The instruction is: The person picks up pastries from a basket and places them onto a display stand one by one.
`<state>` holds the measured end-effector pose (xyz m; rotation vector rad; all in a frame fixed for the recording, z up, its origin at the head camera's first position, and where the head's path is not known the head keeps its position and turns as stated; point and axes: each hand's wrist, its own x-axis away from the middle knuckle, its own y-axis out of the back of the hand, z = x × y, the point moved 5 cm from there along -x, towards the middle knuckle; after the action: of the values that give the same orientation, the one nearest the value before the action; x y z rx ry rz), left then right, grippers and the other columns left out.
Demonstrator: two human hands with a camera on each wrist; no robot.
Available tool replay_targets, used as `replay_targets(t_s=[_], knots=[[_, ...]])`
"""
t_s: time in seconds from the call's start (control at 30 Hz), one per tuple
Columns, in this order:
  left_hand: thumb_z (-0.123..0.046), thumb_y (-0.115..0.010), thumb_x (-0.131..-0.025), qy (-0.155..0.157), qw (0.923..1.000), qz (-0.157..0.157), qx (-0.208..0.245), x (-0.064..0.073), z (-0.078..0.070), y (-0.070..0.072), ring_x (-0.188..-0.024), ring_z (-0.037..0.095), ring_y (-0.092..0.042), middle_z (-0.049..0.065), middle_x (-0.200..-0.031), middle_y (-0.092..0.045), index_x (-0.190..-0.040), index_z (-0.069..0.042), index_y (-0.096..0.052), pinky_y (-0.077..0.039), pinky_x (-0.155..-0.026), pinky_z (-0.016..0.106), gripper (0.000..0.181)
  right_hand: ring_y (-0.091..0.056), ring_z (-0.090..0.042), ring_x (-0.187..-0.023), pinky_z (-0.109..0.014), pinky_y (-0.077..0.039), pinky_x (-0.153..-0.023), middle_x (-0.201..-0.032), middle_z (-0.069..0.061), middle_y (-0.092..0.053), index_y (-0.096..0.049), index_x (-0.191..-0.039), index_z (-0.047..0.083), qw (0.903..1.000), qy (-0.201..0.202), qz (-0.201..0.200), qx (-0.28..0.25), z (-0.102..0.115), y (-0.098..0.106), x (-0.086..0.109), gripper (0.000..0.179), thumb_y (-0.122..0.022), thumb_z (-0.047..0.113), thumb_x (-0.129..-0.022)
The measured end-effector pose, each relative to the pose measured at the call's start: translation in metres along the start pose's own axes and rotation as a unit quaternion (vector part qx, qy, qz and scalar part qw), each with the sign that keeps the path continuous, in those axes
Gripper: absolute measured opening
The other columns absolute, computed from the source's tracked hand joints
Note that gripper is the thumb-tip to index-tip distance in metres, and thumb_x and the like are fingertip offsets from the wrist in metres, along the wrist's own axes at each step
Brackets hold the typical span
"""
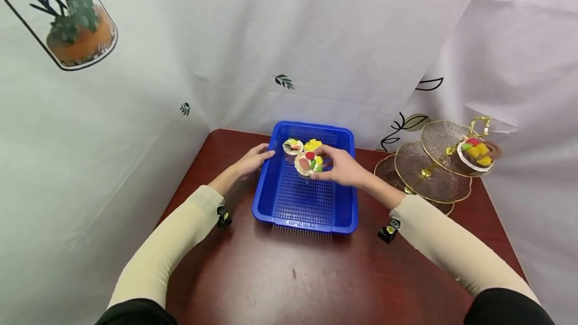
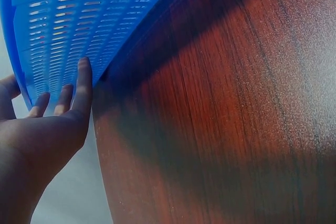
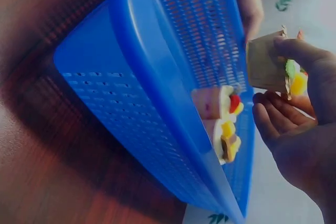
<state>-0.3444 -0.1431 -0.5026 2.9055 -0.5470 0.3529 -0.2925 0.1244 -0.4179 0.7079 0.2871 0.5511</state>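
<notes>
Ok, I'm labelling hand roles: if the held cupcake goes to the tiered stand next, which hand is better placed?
Probably the right hand: it holds the cupcake and is nearer the tiered stand. The left hand grips the blue basket by its left side.

Dessert cup (image 1: 309, 163), tapered and brownish, topped with pale cream bearing red, yellow, green and salmon-pink pieces; it is held near the rim between the thumb and fingers of the right hand (image 1: 342, 166), base downward, above the floor of the basket. Blue basket (image 1: 300, 205), rectangular, with rounded corners, a smooth rim and slotted floor and walls; it rests on the table (image 1: 289, 277), its left side gripped by the left hand (image 1: 250, 161), fingers against the outer wall. Within its far half, two further cups stand close together: a cream-topped cup (image 1: 293, 146) at left and a yellow-topped cup (image 1: 313, 144) at right, the latter partly hidden.
</notes>
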Motion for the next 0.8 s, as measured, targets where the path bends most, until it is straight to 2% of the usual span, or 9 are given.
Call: replay_targets(t_s=[0.13,0.4,0.5,0.67,0.8], knots=[[-0.032,-0.052,-0.104,-0.003,1.0,0.001,-0.002,0.0,0.0,0.001,-0.11,0.031,-0.062,0.015,-0.13,-0.055,-0.143,-0.012,-0.043,-0.055,-0.086,0.046,0.044,-0.062,-0.024,-0.109,-0.045,-0.054,-0.092,-0.12,-0.005,-0.062,-0.056,-0.127,0.012,0.9993,-0.01,-0.028,-0.023,-0.003,0.012,0.013,0.062,-0.085,0.038,-0.079],[-0.033,-0.052,-0.104,-0.003,1.0,0.005,-0.002,-0.001,0.0,0.0,-0.111,0.031,-0.061,0.015,-0.131,-0.054,-0.143,-0.012,-0.042,-0.055,-0.087,0.046,0.045,-0.063,-0.026,-0.108,-0.049,-0.053,-0.093,-0.121,-0.006,-0.063,-0.055,-0.127,0.014,0.9961,-0.037,-0.073,-0.035,-0.014,0.036,0.044,0.062,-0.084,0.041,-0.079],[-0.033,-0.052,-0.104,0.0,1.0,0.004,-0.002,-0.001,0.0,0.0,-0.112,0.031,-0.061,0.015,-0.132,-0.054,-0.143,-0.013,-0.042,-0.054,-0.089,0.048,0.045,-0.064,-0.026,-0.105,-0.046,-0.054,-0.091,-0.118,-0.008,-0.064,-0.055,-0.127,0.011,0.9934,-0.037,-0.096,-0.052,-0.015,0.044,0.055,0.06,-0.085,0.034,-0.08],[-0.033,-0.052,-0.104,-0.001,1.0,0.007,-0.003,0.0,-0.001,0.0,-0.113,0.032,-0.06,0.015,-0.131,-0.054,-0.143,-0.013,-0.042,-0.052,-0.091,0.05,0.045,-0.066,-0.022,-0.095,-0.033,-0.056,-0.082,-0.112,-0.008,-0.065,-0.055,-0.127,0.009,0.9862,-0.04,-0.15,-0.057,-0.016,0.059,0.077,0.057,-0.085,0.023,-0.081],[-0.033,-0.052,-0.104,-0.004,0.9999,0.011,-0.001,0.0,0.0,-0.001,-0.114,0.034,-0.06,0.016,-0.131,-0.055,-0.143,-0.011,-0.041,-0.052,-0.091,0.05,0.046,-0.065,-0.022,-0.093,-0.027,-0.054,-0.079,-0.111,-0.013,-0.065,-0.054,-0.127,0.003,0.9799,-0.042,-0.188,-0.052,-0.003,0.07,0.096,0.056,-0.083,0.012,-0.081]])
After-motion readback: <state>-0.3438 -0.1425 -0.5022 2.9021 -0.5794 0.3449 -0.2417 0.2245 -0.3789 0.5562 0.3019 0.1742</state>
